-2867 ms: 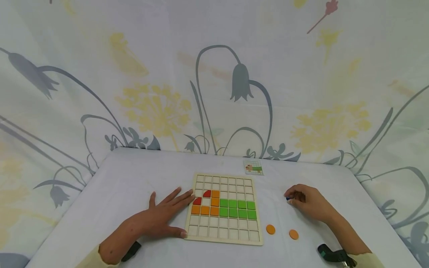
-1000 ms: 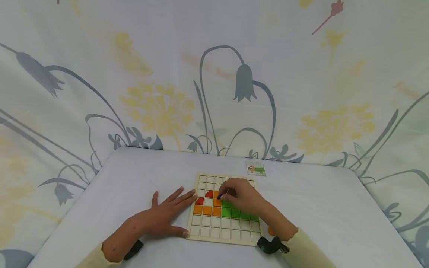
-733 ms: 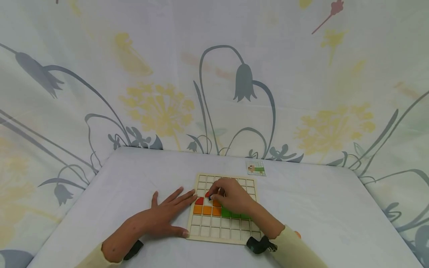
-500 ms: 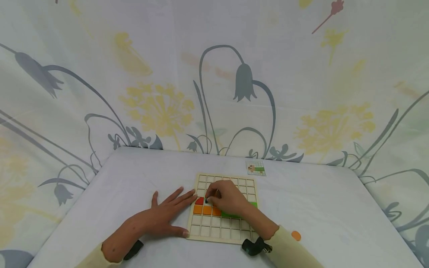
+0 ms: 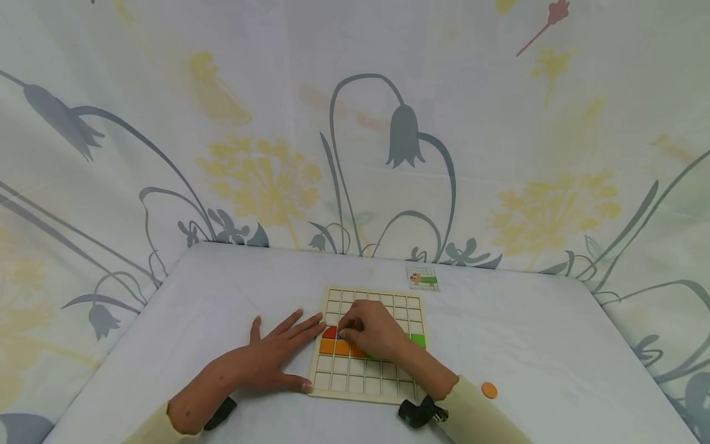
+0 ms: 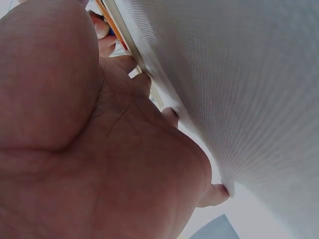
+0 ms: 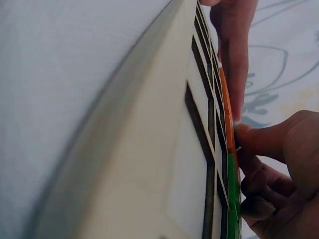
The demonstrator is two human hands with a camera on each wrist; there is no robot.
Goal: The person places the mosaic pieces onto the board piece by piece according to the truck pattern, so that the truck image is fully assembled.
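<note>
My right hand [image 5: 373, 330] pinches a small blue piece [image 5: 340, 337] between thumb and fingertips, low over the left part of a wooden grid board [image 5: 355, 383]. Just left of the piece lies a red quarter-round tile [image 5: 330, 332]; orange square tiles [image 5: 327, 346] run in a row below. Green square tiles [image 5: 418, 340] show partly behind the right hand and forearm. Flat on the table, fingers spread, my left hand [image 5: 261, 362] touches the board's left edge with its fingertips and thumb. The blue piece's shape is mostly hidden by the fingers.
A small picture card [image 5: 424, 278] with a grid pattern lies beyond the board's far right corner. One orange disc [image 5: 489, 390] lies on the white table [image 5: 554, 345] right of the right sleeve. Flower-patterned cloth [image 5: 360, 166] rises behind the table.
My right hand has carried the blue piece left from the table onto the board and lowered it beside the red tile. One orange disc is now covered by the arm. The left hand stays put.
</note>
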